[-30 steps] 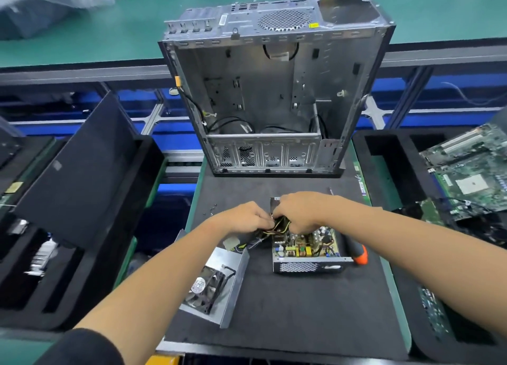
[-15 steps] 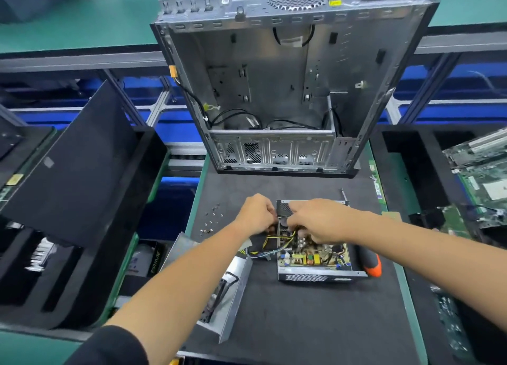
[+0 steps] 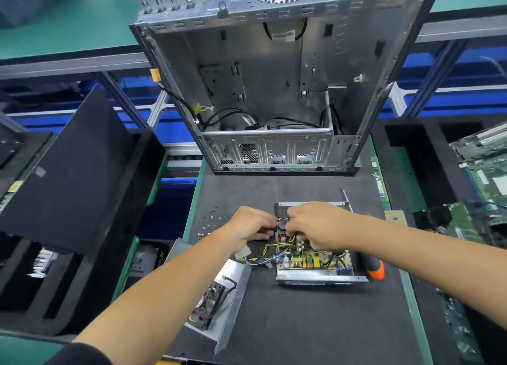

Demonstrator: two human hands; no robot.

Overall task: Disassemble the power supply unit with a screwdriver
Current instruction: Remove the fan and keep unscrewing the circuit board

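Note:
The power supply unit (image 3: 315, 276) lies with its lid off on the black mat (image 3: 301, 323), its yellow circuit board and coloured wires (image 3: 277, 246) exposed. My left hand (image 3: 247, 226) grips the unit's left wall near the far corner, fingers curled. My right hand (image 3: 315, 224) reaches down into the unit from above, fingertips curled among the yellow wires and parts; what they pinch is hidden. The screwdriver (image 3: 374, 268), with its orange and black handle, lies on the mat to the right of the unit, under my right forearm.
The removed metal lid with its fan (image 3: 216, 299) lies to the left front. Several loose screws (image 3: 210, 219) sit on the mat at the left. An empty computer case (image 3: 274, 90) stands behind. Black foam trays (image 3: 68, 186) flank the mat; motherboards (image 3: 482, 172) lie at the right.
Both hands have shifted from the wires toward the far left corner of the unit. The view has come closer and tipped down.

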